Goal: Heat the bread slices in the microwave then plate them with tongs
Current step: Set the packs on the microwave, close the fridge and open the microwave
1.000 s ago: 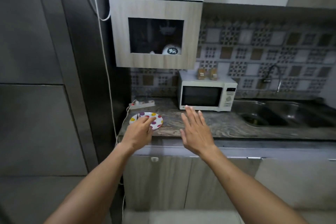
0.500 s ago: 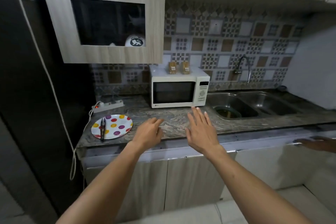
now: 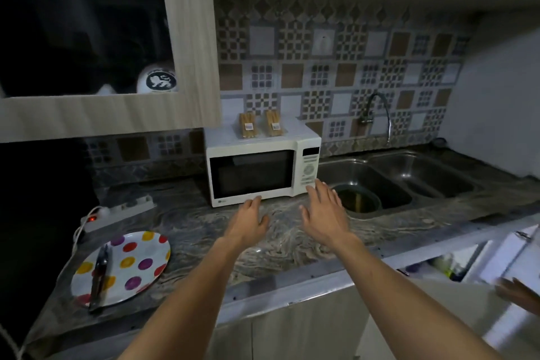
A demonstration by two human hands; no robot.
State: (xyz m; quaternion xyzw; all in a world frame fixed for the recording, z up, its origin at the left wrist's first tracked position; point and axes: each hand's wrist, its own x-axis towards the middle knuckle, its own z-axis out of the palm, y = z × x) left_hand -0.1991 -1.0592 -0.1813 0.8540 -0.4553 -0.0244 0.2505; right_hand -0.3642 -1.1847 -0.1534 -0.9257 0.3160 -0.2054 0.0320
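White microwave stands shut on the counter. Left hand and right hand hover before it, fingers relaxed, holding nothing.

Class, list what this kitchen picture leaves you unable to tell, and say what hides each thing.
- Microwave inside: head view; its dark door glass hides whether anything is in it.
- Packs on the microwave: too small to read the labels or confirm bread.
- Tongs on the plate: dim, so their tips are unclear.
- Wall cupboard contents: dark glass.
- Another person's hand: blurred, cut off by the right edge.
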